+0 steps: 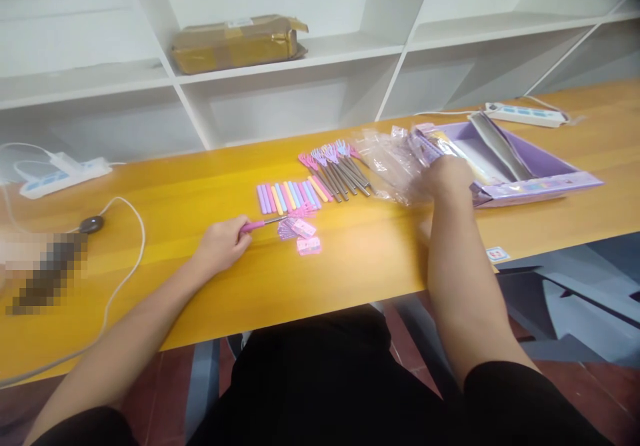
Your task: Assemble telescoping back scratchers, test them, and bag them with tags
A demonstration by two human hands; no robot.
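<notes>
My left hand (223,243) is closed around the pink handle of a back scratcher (273,220), whose metal rod and pink hand-shaped head point right. Beneath its head lie small pink and purple cards (309,245). Just beyond are a row of pastel handle tubes (287,197) and a fan of metal rods with coloured hand-shaped heads (337,168). My right hand (447,178) is over crumpled clear plastic bags (393,159), at the left side of an open purple box (545,189). It is blurred and its fingers are hidden, so any grip cannot be made out.
White shelving (295,66) stands behind the wooden table (350,266), with a taped cardboard parcel (235,45) on it. Power strips (65,178) with cables lie at left and back right. A white cable loops across the left side. A small card (498,254) lies near the front edge.
</notes>
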